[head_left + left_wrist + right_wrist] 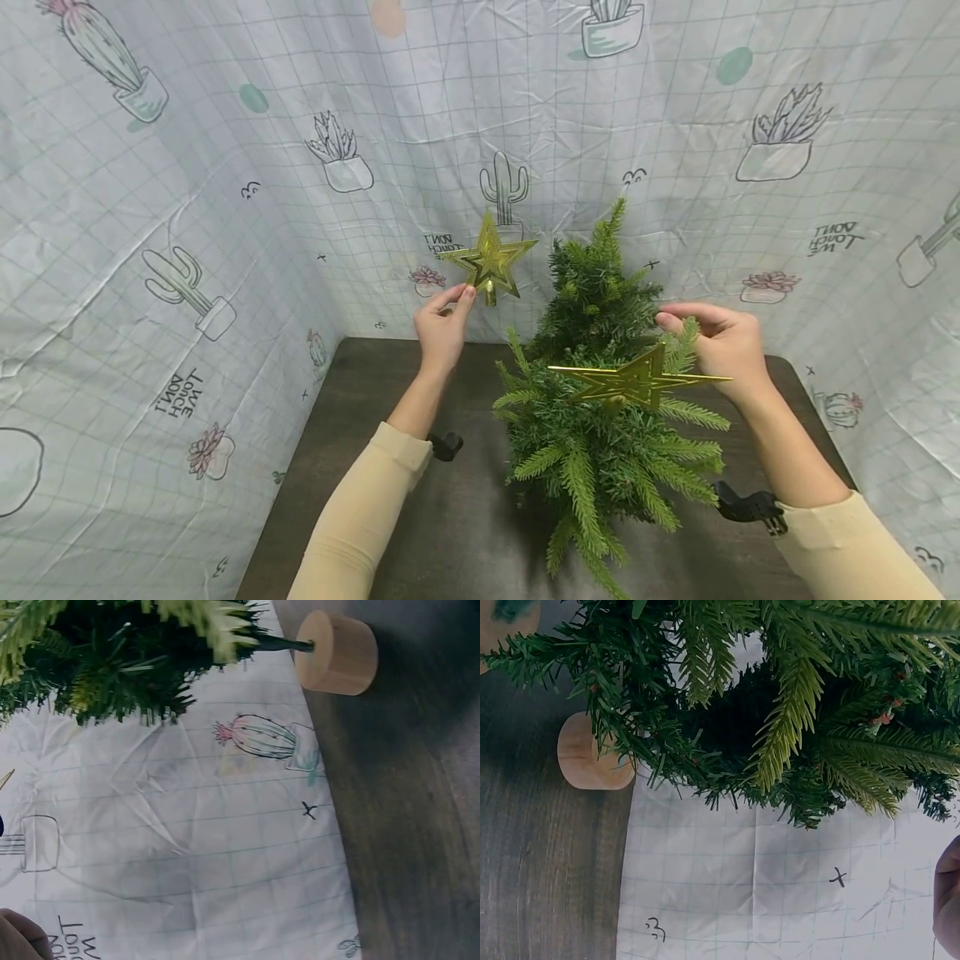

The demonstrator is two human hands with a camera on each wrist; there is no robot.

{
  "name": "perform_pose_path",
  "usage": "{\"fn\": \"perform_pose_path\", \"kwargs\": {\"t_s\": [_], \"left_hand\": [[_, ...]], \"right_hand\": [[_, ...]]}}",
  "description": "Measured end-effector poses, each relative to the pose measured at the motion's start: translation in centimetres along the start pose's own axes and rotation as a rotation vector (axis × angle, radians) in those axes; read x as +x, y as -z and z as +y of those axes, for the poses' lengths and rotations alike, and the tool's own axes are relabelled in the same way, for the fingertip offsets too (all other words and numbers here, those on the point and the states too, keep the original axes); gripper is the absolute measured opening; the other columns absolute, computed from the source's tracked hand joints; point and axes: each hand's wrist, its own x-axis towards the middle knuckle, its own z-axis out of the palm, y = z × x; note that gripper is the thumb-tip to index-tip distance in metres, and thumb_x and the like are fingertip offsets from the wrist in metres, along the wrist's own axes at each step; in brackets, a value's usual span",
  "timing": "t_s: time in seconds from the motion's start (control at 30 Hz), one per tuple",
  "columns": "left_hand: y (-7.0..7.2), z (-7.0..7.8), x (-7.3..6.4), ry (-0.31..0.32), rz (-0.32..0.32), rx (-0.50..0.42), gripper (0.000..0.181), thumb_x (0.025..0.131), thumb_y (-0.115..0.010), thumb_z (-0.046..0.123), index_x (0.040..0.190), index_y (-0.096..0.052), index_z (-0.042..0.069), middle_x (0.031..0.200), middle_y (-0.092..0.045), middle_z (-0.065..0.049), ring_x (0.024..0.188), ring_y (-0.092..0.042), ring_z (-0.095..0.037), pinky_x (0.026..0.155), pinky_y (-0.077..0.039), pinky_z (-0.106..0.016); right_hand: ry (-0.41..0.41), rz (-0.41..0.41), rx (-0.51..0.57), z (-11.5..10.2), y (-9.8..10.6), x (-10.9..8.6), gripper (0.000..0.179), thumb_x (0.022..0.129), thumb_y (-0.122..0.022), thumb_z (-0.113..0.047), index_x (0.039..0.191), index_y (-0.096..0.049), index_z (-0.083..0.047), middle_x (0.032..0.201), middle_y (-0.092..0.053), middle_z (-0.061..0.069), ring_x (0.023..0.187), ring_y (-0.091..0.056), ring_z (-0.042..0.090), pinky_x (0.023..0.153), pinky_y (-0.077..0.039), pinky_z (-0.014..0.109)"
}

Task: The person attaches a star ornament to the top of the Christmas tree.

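Note:
In the head view my left hand (441, 329) pinches a gold star tree topper (489, 257) by its lower left point, its short hollow stem pointing down. The star is held upright, left of the rear Christmas tree (596, 292) and apart from its bare tip. My right hand (723, 346) is at that tree's right side, thumb and index finger pinched together at a branch's edge. Nearer to me stands a front Christmas tree (592, 475) with another gold star (626, 383) on top. Both wrist views show only part of each hand, at the frame edges.
A round wooden base (341, 652) carries a thin trunk on the dark wooden table (457, 517). Another round wooden base (592, 754) appears in the right wrist view. White cloth (420, 75) printed with cacti surrounds the table at the back and sides.

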Motion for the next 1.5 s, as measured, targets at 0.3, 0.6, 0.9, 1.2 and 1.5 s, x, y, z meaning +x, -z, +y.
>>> {"fn": "perform_pose_path", "kwargs": {"t_s": [0.3,0.6,0.9,1.2,1.5], "left_hand": [[-1.1,1.6,0.9,-0.043,-0.002,-0.014,0.017,0.093,-0.078,0.003,0.103,-0.078,-0.010,0.094,-0.072,-0.027,0.075,-0.057,-0.005,0.054,-0.038,-0.017],[-1.5,6.4,0.7,-0.093,0.001,-0.031,0.014,0.092,-0.075,-0.005,0.100,-0.075,-0.016,0.087,-0.072,-0.023,0.075,-0.059,-0.007,0.060,-0.042,-0.017],[-2.5,4.2,2.3,-0.079,-0.012,-0.045,0.018,0.094,-0.078,0.004,0.105,-0.077,-0.010,0.097,-0.074,-0.022,0.081,-0.060,-0.002,0.065,-0.044,-0.020],[-3.0,5.0,2.7,-0.107,-0.019,-0.045,0.019,0.093,-0.080,0.011,0.103,-0.080,-0.005,0.093,-0.076,-0.012,0.082,-0.065,-0.007,0.062,-0.046,-0.021],[-3.5,6.1,3.3,-0.096,-0.036,-0.075,0.022,0.094,-0.080,0.015,0.107,-0.080,-0.004,0.095,-0.076,-0.008,0.076,-0.063,-0.011,0.060,-0.046,-0.022]], "right_hand": [[0.006,0.002,0.001,-0.1,0.0,-0.2,0.022,0.095,-0.079,-0.018,0.111,-0.079,-0.002,0.043,-0.044,-0.002,0.035,-0.027,0.009,0.036,-0.027,0.033],[0.023,0.003,0.006,0.1,0.1,-0.1,0.022,0.095,-0.079,-0.016,0.112,-0.079,-0.002,0.043,-0.035,-0.004,0.034,-0.025,0.013,0.036,-0.025,0.034],[0.011,-0.005,0.008,0.1,0.0,-0.1,0.023,0.095,-0.079,-0.017,0.112,-0.079,-0.002,0.043,-0.035,-0.004,0.034,-0.025,0.013,0.036,-0.025,0.034],[-0.006,-0.003,-0.003,0.1,0.0,-0.2,0.024,0.095,-0.080,-0.019,0.113,-0.080,-0.003,0.044,-0.032,-0.005,0.035,-0.024,0.014,0.036,-0.025,0.034],[-0.016,-0.005,-0.005,0.1,0.0,-0.2,0.025,0.095,-0.080,-0.020,0.114,-0.079,-0.003,0.045,-0.033,-0.005,0.036,-0.024,0.014,0.036,-0.025,0.034]]}}
